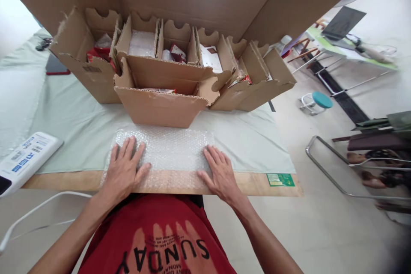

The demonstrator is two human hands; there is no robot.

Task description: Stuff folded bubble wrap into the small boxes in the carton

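Observation:
A clear sheet of bubble wrap (175, 150) lies flat along the table's front edge, partly over the pale green cloth and partly over bare wood. My left hand (124, 167) rests palm down on its left side, fingers spread. On its right side lies my right hand (221, 173), also flat, with the thumb apart from the fingers. Neither hand grips anything. Just behind the sheet stands an open cardboard box (160, 109), with a packet showing a little above its front wall.
Behind stands a row of cardboard bins (180, 58) holding bubble wrap, red packets and a white card. A white device (28, 158) with blue print sits at left, near a dark phone (57, 65). To the right are a teal stool (322, 99) and a laptop (342, 25) on a table.

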